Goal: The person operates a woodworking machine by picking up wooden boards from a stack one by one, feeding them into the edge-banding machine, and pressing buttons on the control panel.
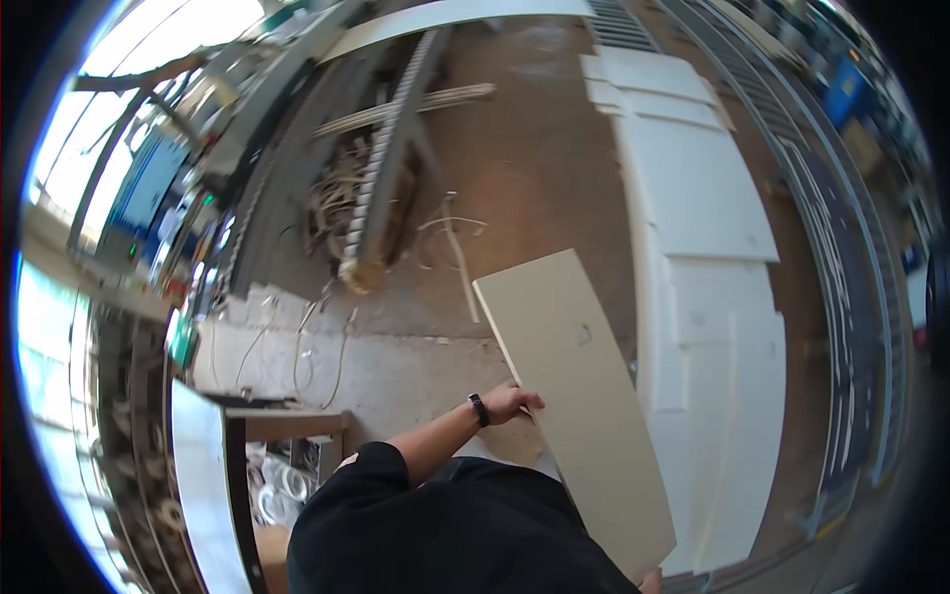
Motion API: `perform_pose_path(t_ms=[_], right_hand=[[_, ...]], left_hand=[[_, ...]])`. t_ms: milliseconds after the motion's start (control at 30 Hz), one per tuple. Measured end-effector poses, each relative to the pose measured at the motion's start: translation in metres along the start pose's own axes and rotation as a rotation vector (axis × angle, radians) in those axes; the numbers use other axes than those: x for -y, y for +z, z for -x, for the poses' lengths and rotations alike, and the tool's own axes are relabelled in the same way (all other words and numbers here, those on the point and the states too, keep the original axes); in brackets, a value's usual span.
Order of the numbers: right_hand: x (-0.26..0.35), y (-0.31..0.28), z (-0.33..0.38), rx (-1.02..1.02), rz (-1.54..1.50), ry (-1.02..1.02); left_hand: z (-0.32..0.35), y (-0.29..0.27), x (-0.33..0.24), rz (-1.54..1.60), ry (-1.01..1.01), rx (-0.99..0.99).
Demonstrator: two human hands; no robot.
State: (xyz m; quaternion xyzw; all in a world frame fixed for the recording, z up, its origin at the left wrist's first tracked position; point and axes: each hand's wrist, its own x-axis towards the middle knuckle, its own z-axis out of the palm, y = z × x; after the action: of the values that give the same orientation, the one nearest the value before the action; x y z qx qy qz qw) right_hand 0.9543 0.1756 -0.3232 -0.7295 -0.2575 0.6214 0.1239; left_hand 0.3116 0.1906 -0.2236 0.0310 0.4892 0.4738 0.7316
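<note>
A long beige board (579,396) slants across in front of me, held off the floor. My left hand (510,404) is closed on its left long edge, thumb lying over the top face; a dark band is on that wrist. Of my right hand (650,582) only a little shows, at the board's near end by the lower rim of the picture. It is closed around that end, and most of its fingers are hidden. A small grey mark is on the board's upper face.
White panels (708,346) lie in stacks along my right, beside a roller conveyor (876,327). Ahead to the left stands another roller track (381,168) with loose edging strips (341,193) under it. A strip (460,257) lies on the floor. A table (203,475) stands at my left.
</note>
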Motion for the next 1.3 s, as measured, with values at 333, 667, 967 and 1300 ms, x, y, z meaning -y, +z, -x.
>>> perform_pose_path(t_ms=[333,667,967,1300], right_hand=[[0.176,0.326,-0.04,0.205,0.372,-0.374],[0.261,0.586,0.0,0.274,0.593,-0.59],[0.304,0.757,0.02,0.3,0.719,-0.676],[0.314,0.9,0.087,0.21,0.838,-0.764]], left_hand=[[0.191,-0.241,-0.105,0.184,0.627,-0.049],[0.335,-0.463,-0.117,0.641,1.048,-0.326],[0.38,-0.615,-0.15,0.987,1.228,-0.656],[0.424,-0.775,-0.195,1.025,1.064,-0.751]])
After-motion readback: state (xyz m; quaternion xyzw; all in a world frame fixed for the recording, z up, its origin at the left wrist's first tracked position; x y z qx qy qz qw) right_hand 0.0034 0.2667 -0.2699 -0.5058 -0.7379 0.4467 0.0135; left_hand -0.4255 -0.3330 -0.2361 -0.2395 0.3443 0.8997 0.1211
